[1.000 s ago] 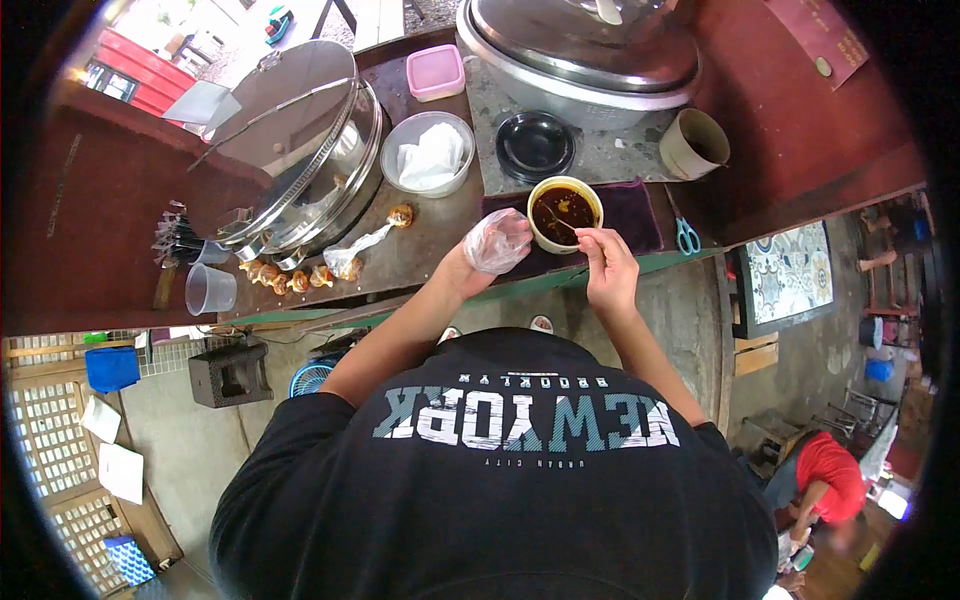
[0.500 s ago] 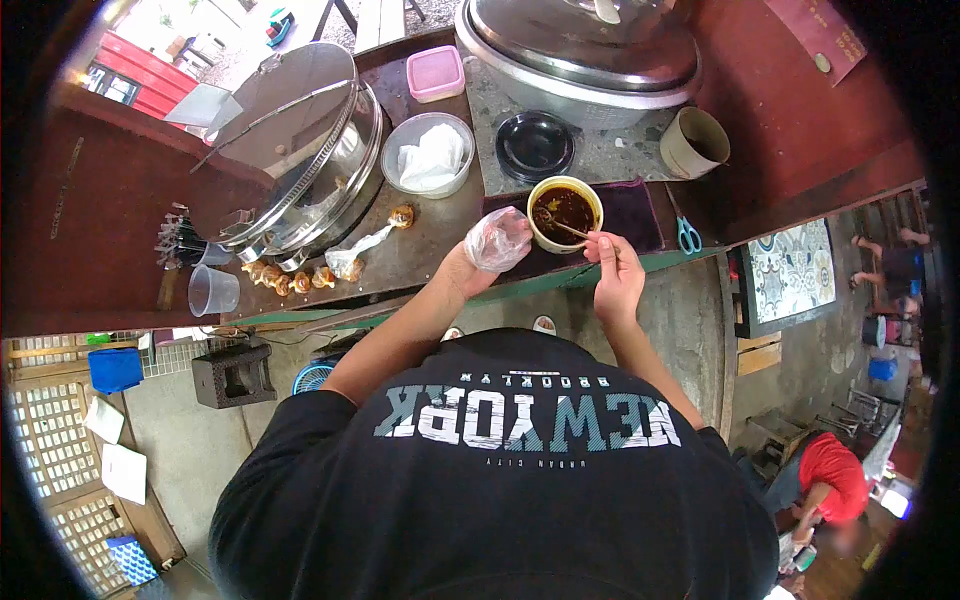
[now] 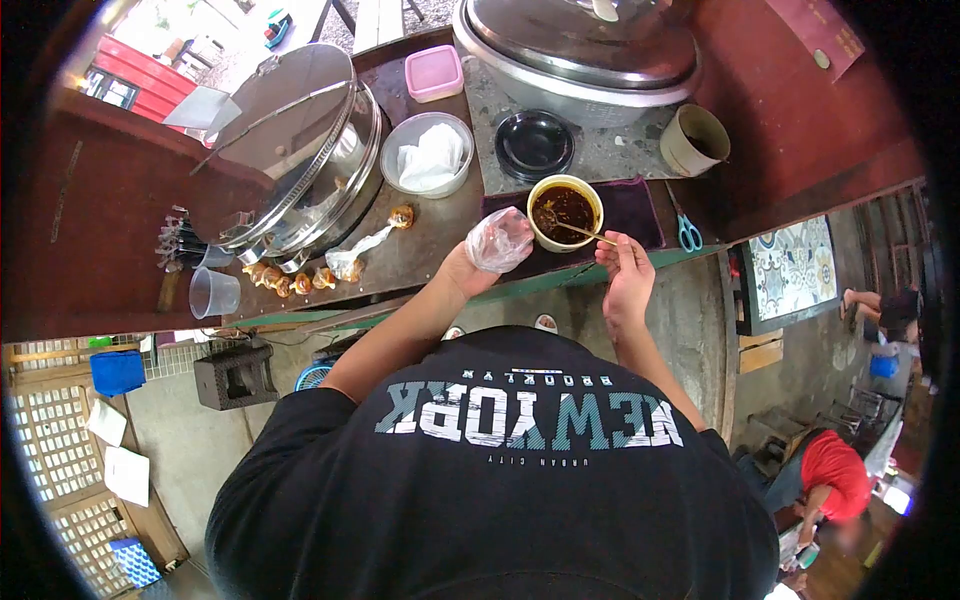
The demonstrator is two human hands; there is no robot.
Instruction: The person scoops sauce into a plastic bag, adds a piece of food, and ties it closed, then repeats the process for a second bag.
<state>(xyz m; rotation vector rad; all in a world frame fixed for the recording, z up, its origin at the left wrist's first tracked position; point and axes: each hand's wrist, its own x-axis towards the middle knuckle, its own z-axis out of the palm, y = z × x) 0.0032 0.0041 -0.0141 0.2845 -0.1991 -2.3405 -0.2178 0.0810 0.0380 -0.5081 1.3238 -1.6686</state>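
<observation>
Head view: nearest lies the black shirt (image 3: pixel 530 470) of the person at work, its printed lettering upside down, with both bare forearms reaching forward from the sleeves to the counter (image 3: pixel 465 212). The right hand (image 3: pixel 627 275) is raised just to the right of the tub, wrist bent little, thumb and forefinger pinching the end of a thin brownish utensil (image 3: pixel 580 231), the other fingers curled in. The left hand (image 3: pixel 498 242) is covered by clear, wrinkled plastic (image 3: pixel 490 240) and sits close against the tub's left side; how its fingers are set under the film I cannot tell.

The tub (image 3: pixel 556 246) is round and pale yellow, standing upright on a dark purple cloth (image 3: pixel 635 215) at the counter's near edge. Dark brown, glossy sauce (image 3: pixel 572 207) with lighter bits fills much of it, and the utensil slants leftward into it, its tip partly hidden.

To the right of the cloth lie blue-handled scissors (image 3: pixel 690 235). Beyond the tub are black plates (image 3: pixel 535 145), a clear bowl (image 3: pixel 466 170) holding something white and crumpled, a beige cup (image 3: pixel 690 142) and, farthest, a large lidded metal pot (image 3: pixel 590 45).
</observation>
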